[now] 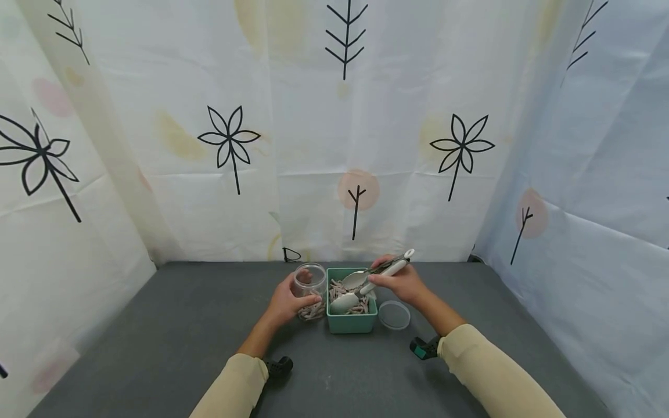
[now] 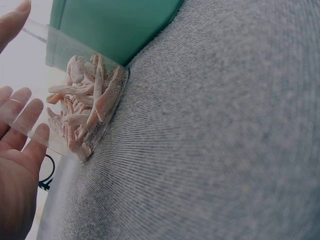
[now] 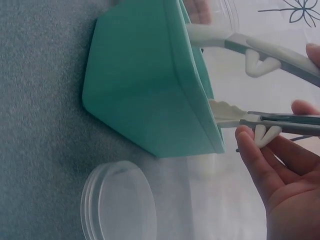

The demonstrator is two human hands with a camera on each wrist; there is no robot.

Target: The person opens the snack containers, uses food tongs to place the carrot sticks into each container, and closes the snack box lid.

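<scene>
My left hand [image 1: 286, 301] grips a clear jar [image 1: 309, 276] standing on the table against the left side of a green box. Pale, powdery strips [image 2: 82, 102] lie in the lower part of the jar. In my right hand [image 1: 406, 287] I hold grey-and-white tongs [image 1: 391, 269]. Their two arms are spread apart, and the white heads reach inside the green box [image 1: 351, 325]. More of the same strips [image 1: 338, 290] fill the box, partly hidden by the tong heads. The right wrist view shows the thumb and fingers at the tong arms [image 3: 287, 57].
A round clear lid [image 1: 394, 316] lies on the grey table [image 1: 334, 377], just right of the box. White cloth [image 1: 313, 220] with plant drawings hangs behind the table and on both sides. Each wrist wears a black device [image 1: 425, 347].
</scene>
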